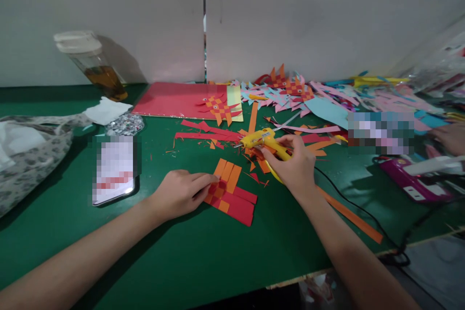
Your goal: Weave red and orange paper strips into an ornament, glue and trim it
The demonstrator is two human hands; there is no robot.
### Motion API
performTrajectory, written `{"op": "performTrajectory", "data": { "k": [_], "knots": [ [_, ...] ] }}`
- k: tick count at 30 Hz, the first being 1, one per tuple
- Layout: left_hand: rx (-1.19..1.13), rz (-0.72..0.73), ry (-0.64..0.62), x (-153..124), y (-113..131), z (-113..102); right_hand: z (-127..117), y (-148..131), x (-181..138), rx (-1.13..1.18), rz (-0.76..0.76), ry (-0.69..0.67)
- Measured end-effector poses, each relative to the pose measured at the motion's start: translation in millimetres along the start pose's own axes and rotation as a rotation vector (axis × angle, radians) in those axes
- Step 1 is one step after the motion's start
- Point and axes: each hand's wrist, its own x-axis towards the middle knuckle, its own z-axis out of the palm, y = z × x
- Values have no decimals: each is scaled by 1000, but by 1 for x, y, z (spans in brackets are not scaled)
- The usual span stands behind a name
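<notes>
Green tabletop [218, 252] carries one woven paper piece [232, 193], lying flat near the front edge between the person's two hands. It is a mat of orange and red strips: three orange strips fan out at the top, about three broad red strips run off to the lower right, and where they cross they make a small checkered patch.

The left hand [181, 193] lies palm down just left of it, fingers [203, 185] stretched out and gripping nothing, their tips pressing on the checkered edge. The right hand [296, 167] has its fingers curled tight around the handle of one yellow glue gun [259, 138], nozzle pointing left, just behind the woven piece. One black cord [363, 208] trails off to the right.

One red sheet [170, 99] lies farther back with one finished woven fish [220, 106] on its right end. One jar [96, 65] of amber liquid stands far left, one phone [114, 169] lies left of the left hand, and one long orange strip [352, 218] lies by the right forearm. A co-worker's hand [450, 138] shows at the right edge.
</notes>
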Motion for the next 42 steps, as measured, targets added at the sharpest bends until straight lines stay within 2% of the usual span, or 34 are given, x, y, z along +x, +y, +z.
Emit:
{"op": "performTrajectory", "data": {
  "k": [8, 13, 17, 20, 22, 25, 28, 31, 32, 33, 36, 38, 40, 42],
  "knots": [
    [-40, 41, 23, 1, -1, -1, -2, -3, 0, -22, -24, 8],
    [-114, -37, 89, 0, 1, -9, -4, -11, 4, -17, -138, 104],
    [-213, -121, 181, 1, 4, -11, -6, -36, 11, 58, -250, 196],
    [-462, -301, 239, 10, 17, -13, -6, -63, 13, 119, -273, 243],
    [-788, -473, 286, 23, 31, -15, -2, -82, 12, 176, -229, 265],
    [-1357, -720, 470, 49, 53, -17, 7, -109, 7, 291, -119, 298],
    [-1731, -892, 607, 73, 63, -12, 19, -129, 0, 366, -36, 274],
    [-1800, -902, 851, 83, 60, -4, 25, -135, -9, 390, -15, 172],
    [-1785, -901, 930, 83, 57, -2, 26, -134, -11, 404, -48, 138],
    [-1796, -889, 956, 82, 54, 0, 25, -131, -13, 420, -99, 107],
    [-1864, -846, 875, 75, 42, -1, 15, -117, -14, 410, -315, -25],
    [-1866, -824, 721, 70, 35, -3, 7, -107, -11, 353, -309, 98],
    [-1831, -797, 621, 68, 30, -2, 2, -97, -7, 247, -222, 310],
    [-1794, -769, 546, 67, 29, 2, 0, -87, -2, 111, -165, 412]
  ]
}}
